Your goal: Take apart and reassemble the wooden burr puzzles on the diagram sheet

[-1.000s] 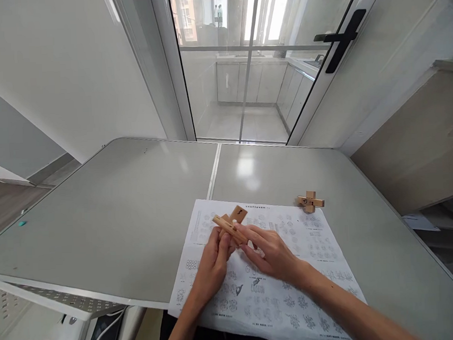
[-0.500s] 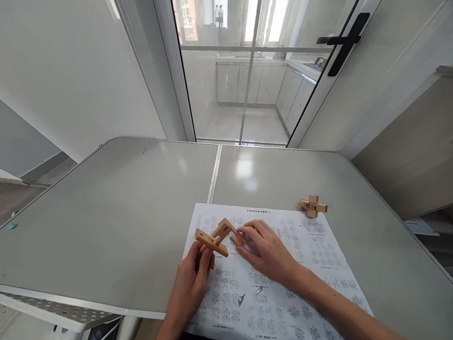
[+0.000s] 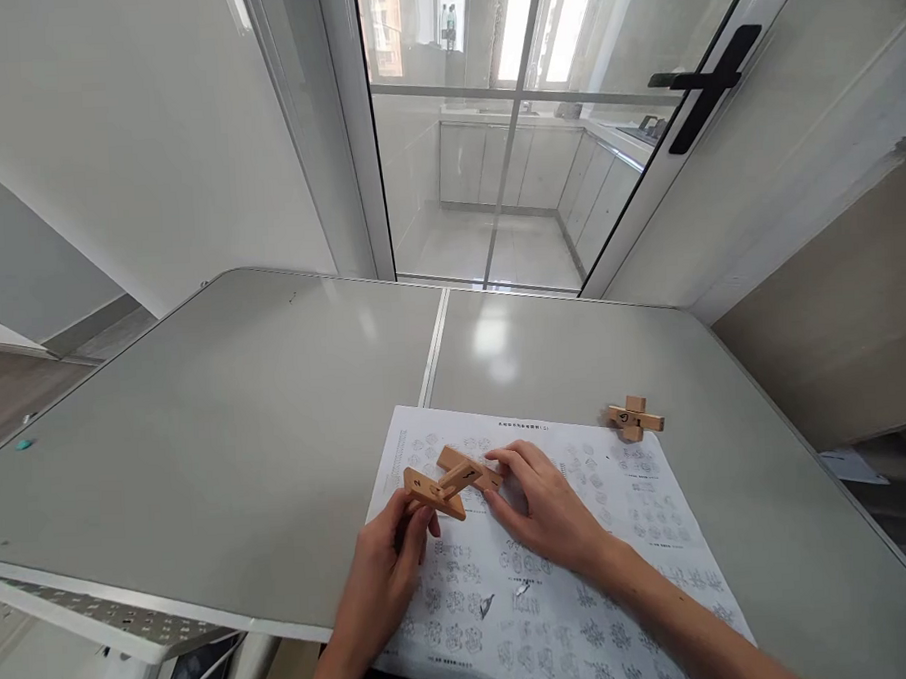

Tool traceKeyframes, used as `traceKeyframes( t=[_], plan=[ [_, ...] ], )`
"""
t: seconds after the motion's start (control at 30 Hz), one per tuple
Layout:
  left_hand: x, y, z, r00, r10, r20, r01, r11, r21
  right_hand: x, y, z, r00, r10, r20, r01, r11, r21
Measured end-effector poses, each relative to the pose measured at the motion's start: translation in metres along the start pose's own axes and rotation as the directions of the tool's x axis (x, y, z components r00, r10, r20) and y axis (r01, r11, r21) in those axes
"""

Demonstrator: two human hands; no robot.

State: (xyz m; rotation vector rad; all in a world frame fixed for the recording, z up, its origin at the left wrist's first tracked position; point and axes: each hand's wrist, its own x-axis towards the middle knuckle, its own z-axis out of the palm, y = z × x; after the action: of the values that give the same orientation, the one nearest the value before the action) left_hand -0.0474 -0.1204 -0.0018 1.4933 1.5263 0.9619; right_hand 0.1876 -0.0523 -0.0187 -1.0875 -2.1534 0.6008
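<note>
My left hand (image 3: 384, 573) is closed on a notched wooden puzzle piece (image 3: 430, 491) marked with a 2, pinched from below and tilted. A second wooden puzzle piece (image 3: 460, 477), with a dark mark, sits crosswise against it. Behind that slants a third wooden puzzle piece (image 3: 490, 475); the thumb and fingertips of my right hand (image 3: 555, 510) pinch its right end. The pieces meet above a printed sheet (image 3: 538, 566) covered in small line drawings. Just how they interlock is hard to see.
At the sheet's far right corner rests a cross-shaped cluster of wooden pieces (image 3: 635, 419). The grey table (image 3: 238, 419) has a pale seam (image 3: 434, 345) down its middle. A glass door (image 3: 491, 178) stands beyond the far edge. A small teal bit (image 3: 24, 444) lies at the left edge.
The piece in my right hand has turned and now slants behind the other two, closer to them. My left hand has shifted slightly right with its piece. The whole view has moved a little.
</note>
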Motion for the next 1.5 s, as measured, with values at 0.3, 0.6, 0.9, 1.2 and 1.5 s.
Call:
traceKeyframes(
  t=[0.3, 0.6, 0.9, 1.2, 1.5],
  plan=[
    [0.000, 0.005, 0.000, 1.000, 0.007, -0.023, -0.006, 0.999, 0.037, -0.001, 0.002, 0.000, 1.000, -0.007, 0.023, 0.007, 1.000, -0.025],
    [0.000, 0.001, 0.002, 0.993, 0.045, -0.113, -0.030, 0.991, 0.133, 0.003, 0.002, -0.017, 0.908, 0.415, -0.059, -0.351, 0.829, 0.436],
    [-0.006, -0.003, 0.005, 0.970, 0.197, -0.140, -0.160, 0.958, 0.237, -0.007, -0.014, -0.010, 0.936, 0.144, 0.321, -0.350, 0.475, 0.807],
    [-0.006, -0.006, 0.004, 0.917, 0.389, -0.086, -0.337, 0.874, 0.351, -0.014, -0.020, 0.002, 0.901, 0.019, 0.433, -0.414, 0.333, 0.847],
    [-0.006, -0.004, 0.004, 0.876, 0.481, -0.035, -0.404, 0.770, 0.494, -0.018, -0.021, 0.005, 0.904, 0.013, 0.428, -0.394, 0.417, 0.819]
  ],
)
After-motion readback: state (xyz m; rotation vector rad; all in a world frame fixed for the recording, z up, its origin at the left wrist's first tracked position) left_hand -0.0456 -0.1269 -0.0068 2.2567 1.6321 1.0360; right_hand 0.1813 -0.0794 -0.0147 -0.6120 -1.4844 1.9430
